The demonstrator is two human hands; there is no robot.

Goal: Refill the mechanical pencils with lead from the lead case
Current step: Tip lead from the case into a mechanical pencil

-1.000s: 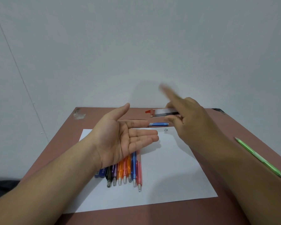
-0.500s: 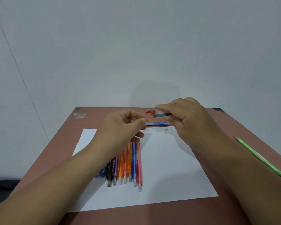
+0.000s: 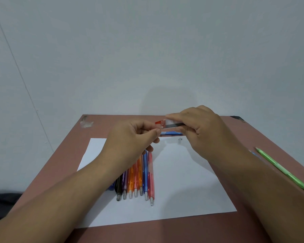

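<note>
right hand (image 3: 205, 130) grips flat lead case (image 3: 167, 124) | left hand (image 3: 132, 137) pinching

A plain desk corner in a home or small study room — nothing marks it as a lab or shop. A reddish-brown table (image 3: 253, 225) is pushed against bare, pale grey-white walls (image 3: 147, 50) that meet in a corner seam on the left. A white sheet of paper (image 3: 191, 190) lies on the tabletop as a work mat, with a row of coloured mechanical pencils (image 3: 137, 179) laid side by side on it, and a green pencil (image 3: 281, 170) apart near the right edge — ordinary stationery. The table's surface is scuffed at its far left corner (image 3: 86, 122).
</note>
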